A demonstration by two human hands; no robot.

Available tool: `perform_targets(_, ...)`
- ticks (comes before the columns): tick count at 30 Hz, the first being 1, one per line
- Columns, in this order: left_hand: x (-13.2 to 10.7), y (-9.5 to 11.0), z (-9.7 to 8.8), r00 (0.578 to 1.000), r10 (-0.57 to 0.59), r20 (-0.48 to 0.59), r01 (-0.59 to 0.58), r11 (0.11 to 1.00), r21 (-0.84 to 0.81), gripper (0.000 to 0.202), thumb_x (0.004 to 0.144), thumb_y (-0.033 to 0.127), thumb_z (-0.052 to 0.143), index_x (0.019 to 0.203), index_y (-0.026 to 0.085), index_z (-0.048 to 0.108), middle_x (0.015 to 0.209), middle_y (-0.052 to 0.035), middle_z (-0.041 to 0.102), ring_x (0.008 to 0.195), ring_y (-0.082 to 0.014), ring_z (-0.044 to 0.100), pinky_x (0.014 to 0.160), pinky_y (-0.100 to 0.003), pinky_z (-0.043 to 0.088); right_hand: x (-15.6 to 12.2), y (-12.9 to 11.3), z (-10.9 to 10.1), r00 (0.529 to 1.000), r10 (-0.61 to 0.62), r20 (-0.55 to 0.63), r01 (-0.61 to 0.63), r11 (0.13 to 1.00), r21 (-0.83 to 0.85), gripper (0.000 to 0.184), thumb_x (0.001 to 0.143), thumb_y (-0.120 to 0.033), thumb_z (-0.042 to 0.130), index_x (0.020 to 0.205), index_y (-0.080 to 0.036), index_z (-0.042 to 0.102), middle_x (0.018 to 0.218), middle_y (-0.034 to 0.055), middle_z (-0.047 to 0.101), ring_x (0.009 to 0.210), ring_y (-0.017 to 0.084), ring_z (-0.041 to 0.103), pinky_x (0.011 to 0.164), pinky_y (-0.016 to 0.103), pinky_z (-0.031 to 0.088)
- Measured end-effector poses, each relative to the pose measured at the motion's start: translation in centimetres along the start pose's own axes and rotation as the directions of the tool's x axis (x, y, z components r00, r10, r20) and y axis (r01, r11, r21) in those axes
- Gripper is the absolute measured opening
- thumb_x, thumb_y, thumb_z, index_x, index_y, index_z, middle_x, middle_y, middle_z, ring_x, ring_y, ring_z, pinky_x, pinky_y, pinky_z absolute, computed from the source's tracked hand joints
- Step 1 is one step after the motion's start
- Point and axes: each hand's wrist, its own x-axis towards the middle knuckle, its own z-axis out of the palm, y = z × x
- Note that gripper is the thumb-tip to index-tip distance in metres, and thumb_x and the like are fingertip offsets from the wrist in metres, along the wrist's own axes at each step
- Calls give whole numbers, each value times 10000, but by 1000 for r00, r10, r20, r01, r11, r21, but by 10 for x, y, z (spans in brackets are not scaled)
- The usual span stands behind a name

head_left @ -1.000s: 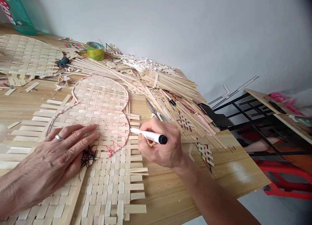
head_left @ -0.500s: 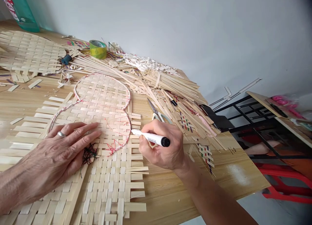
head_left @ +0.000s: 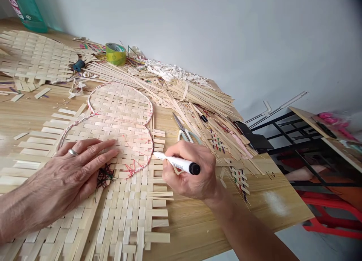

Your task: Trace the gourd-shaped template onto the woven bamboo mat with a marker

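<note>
My right hand (head_left: 190,170) grips a white marker (head_left: 181,164) with a black end. The marker's tip is at the right edge of a gourd-shaped woven piece (head_left: 118,103), whose rim is bound with pale and red cord. Beneath that piece lies a larger woven bamboo mat (head_left: 121,219) with loose strip ends along its sides. Flat on the gourd-shaped piece rests my left hand (head_left: 82,167), fingers stretched out and a ring on one. A tangle of dark thread (head_left: 105,177) shows beside its thumb, and red thread (head_left: 132,168) lies near the piece's lower edge.
Scissors (head_left: 183,129) lie just beyond my right hand. Loose bamboo strips (head_left: 198,95), a roll of yellow-green tape (head_left: 115,54) and a spool of blue thread (head_left: 78,65) are farther back. Another woven piece (head_left: 36,57) is at the far left. A red stool (head_left: 328,212) stands beyond the table's right edge.
The view has shifted slightly. The marker's tip stays by the right edge of the gourd-shaped piece, and my left hand remains flat on it.
</note>
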Motion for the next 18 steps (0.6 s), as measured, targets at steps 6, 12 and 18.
perform_targets(6, 0, 0, 1, 1000, -3, -4, 3, 1000, -18, 500, 985, 234, 394, 1475, 244, 497, 1526, -16, 532, 1290, -282, 511, 1012, -460, 385, 0, -2, -1, 1000, -19, 6, 19, 1000, -9, 157, 810, -82, 525, 767, -218, 461, 585, -57, 512, 479, 97, 435, 465, 247, 369)
perform_targets(12, 0, 0, 3, 999, -33, -18, 32, 998, -51, 555, 974, 247, 393, 1524, 301, 443, 1529, 6, 536, 1275, -306, 545, 985, -475, 430, 0, -2, 0, 1000, -26, 4, 27, 1000, -15, 171, 803, -67, 519, 774, -224, 456, 584, -58, 521, 469, 101, 436, 452, 254, 361)
perform_targets(18, 0, 0, 2, 1000, -20, -21, 20, 999, -26, 555, 978, 258, 389, 1531, 269, 444, 1497, -18, 562, 1241, -312, 557, 983, -470, 426, -1, -3, -1, 999, -50, 21, 51, 998, -48, 163, 800, -78, 532, 777, -225, 465, 588, -50, 527, 486, 112, 430, 469, 273, 366)
